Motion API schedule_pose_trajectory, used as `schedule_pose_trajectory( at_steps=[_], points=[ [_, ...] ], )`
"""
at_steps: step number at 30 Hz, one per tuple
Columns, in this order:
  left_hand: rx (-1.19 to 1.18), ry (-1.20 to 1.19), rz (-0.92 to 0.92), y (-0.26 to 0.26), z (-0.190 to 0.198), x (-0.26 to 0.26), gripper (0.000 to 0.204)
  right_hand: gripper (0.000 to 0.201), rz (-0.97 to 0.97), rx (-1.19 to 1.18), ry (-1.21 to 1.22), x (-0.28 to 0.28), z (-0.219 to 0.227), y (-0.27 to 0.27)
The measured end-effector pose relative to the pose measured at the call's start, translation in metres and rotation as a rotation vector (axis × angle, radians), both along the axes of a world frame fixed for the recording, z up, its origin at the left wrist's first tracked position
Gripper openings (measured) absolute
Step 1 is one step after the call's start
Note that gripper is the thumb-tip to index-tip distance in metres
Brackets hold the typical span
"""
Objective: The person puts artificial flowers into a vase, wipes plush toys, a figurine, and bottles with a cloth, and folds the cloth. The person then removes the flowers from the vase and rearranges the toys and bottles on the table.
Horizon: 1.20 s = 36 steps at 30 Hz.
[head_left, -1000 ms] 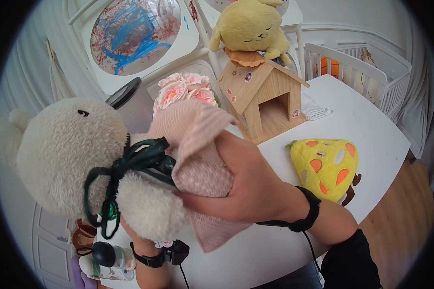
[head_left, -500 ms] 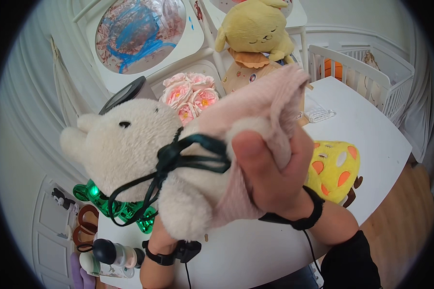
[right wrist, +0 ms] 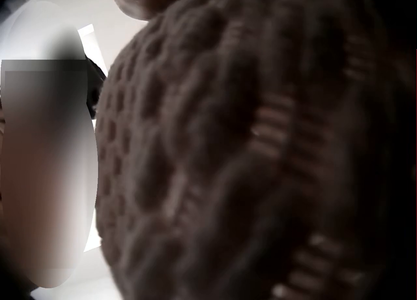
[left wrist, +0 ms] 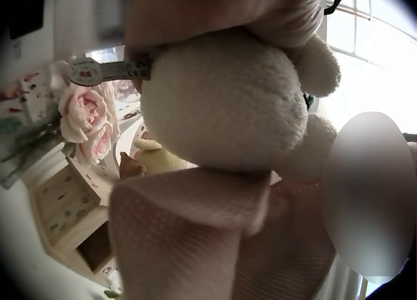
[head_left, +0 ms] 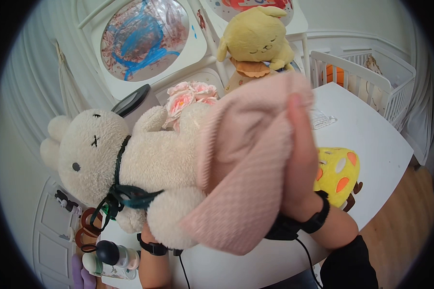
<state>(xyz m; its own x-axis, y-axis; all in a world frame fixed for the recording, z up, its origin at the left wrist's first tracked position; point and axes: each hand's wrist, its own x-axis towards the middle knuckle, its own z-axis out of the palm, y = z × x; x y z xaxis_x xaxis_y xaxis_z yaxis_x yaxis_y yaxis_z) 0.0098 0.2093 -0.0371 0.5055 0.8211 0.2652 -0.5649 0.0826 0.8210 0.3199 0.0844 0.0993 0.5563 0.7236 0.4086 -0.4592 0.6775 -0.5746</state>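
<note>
White plush rabbit (head_left: 156,156) lies on its side in the air over the tabletop (head_left: 366,130), across the left and middle of the frame: head left, lower end toward the centre, dark green ribbon (head_left: 132,196) at the neck. Pink cloth (head_left: 246,192) gapes around that lower end, one corner hanging at bottom centre. Holding the rabbit sideways probably presents its lower end to the cloth's opening; lifting it likely gives the loose fabric room to hang. Pink flowers (head_left: 183,101) stand behind the rabbit, plush dog (head_left: 255,41) at top centre, yellow spotted toy (head_left: 340,173) at right beyond the wrist, bottles (head_left: 125,257) at lower left. These sit around the work rather than under it, which seems to suit something handled aloft. Left hand (left wrist: 228,13) grips the rabbit, clamped against its plush body, a label (left wrist: 107,73) sticking out beside it; in the head view the forearm rises from below and the fingers are hidden, so their exact lie cannot be told. Right hand (head_left: 301,161) points upward at right of centre, thumb lapped over the cloth's outer edge, the rest behind the fabric; a pinch, by the look of it, holding that edge away from the rabbit.
</note>
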Motion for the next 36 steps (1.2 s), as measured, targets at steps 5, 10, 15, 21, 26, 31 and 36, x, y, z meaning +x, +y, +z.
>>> schedule_pose_trajectory(
  at_steps=[5,10,15,21,26,31,36],
  points=[
    [0.01,0.055,0.016,0.04,-0.014,-0.038,0.058,0.051,-0.373,0.033,-0.09,0.005,0.01,-0.022],
    [0.063,-0.16,0.331,0.038,-0.014,0.005,0.029,0.068,-0.521,0.044,-0.022,-0.003,0.023,-0.034],
    [0.079,-0.081,0.328,0.018,-0.025,0.005,0.03,0.059,-0.432,0.456,-0.607,-0.024,-0.009,0.01],
    [0.111,0.046,0.325,0.004,-0.012,0.016,0.031,0.08,-0.214,0.108,-1.215,-0.047,-0.033,0.017],
    [0.116,0.131,0.321,-0.003,-0.008,0.041,0.032,0.066,-0.236,0.042,-1.121,-0.043,-0.047,0.03],
    [0.109,0.229,0.318,-0.005,0.005,0.055,0.032,0.043,-0.016,-0.018,-0.811,-0.034,-0.049,0.039],
    [0.114,0.317,0.321,-0.007,0.015,0.044,0.033,0.041,0.211,-0.206,-0.636,-0.024,-0.062,0.052]
  ],
)
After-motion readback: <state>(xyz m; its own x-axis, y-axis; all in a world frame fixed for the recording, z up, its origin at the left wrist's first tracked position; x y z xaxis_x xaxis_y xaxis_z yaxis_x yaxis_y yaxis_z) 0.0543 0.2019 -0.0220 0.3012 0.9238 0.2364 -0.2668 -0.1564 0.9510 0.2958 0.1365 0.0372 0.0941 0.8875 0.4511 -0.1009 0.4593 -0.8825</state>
